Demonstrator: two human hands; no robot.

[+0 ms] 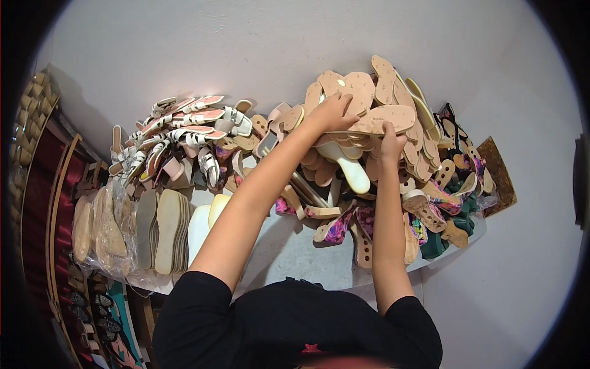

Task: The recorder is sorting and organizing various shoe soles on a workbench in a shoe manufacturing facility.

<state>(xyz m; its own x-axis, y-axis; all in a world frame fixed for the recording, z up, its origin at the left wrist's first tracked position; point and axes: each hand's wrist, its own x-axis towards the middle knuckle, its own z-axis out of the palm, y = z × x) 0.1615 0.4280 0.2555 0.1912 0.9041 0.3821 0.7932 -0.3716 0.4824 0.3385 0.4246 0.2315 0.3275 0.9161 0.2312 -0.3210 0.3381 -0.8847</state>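
Observation:
A tan shoe insole [396, 117] lies crosswise between my two hands, in front of a heap of similar insoles [359, 86]. My left hand [334, 114] is at its left end, with the fingers partly curled over the edge. From below, my right hand [392, 147] grips its near edge, thumb on the top face. White and cream insoles [353, 175] stick out under the heap. Below them, wedge sandals with a floral pattern [335, 230] lie on the table. The undersides of both hands' grips are hidden.
White strappy sandals [196, 132] are piled at the back left of the grey table [276, 258]. Stacked insoles [172, 230] and a plastic-wrapped bundle of soles [104, 227] stand at the left. More wedge shoes [424, 212] crowd the right, near a brown board [496, 175]. Shelves hold shoes [107, 323] lower left.

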